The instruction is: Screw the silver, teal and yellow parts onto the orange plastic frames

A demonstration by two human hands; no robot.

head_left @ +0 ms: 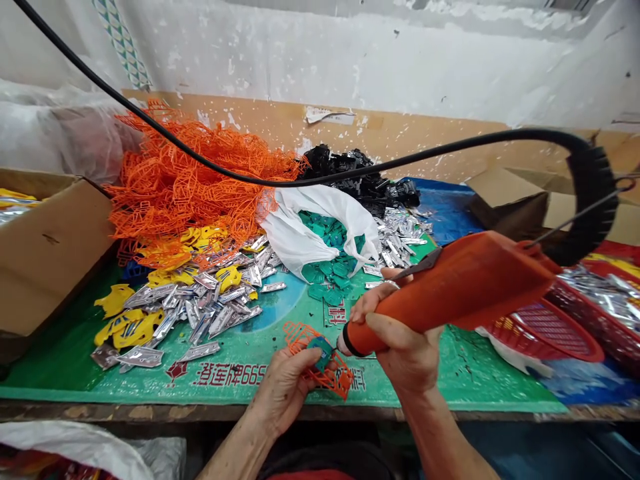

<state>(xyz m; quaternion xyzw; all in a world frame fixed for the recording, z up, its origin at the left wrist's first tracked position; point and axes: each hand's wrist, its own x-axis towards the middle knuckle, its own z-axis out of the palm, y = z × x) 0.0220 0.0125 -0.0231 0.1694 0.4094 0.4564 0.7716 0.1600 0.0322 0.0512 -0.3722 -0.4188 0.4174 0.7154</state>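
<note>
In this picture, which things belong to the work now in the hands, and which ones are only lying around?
In the work: left hand holding an orange plastic lattice piece with a green plastic piece; right hand gripping an orange corded tool, its tip close to them.

Lying about: heap of orange lattice pieces; yellow pieces; silver pieces; white bag of green pieces; black pieces; red baskets.

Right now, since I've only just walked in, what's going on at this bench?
A person's right hand grips an orange corded hand tool, its tip close to a small orange plastic lattice. Their left hand holds that lattice, with a green plastic piece on it. Beyond lie a large heap of orange lattices, silver foil pieces, yellow pieces, and green pieces in a white bag.
</note>
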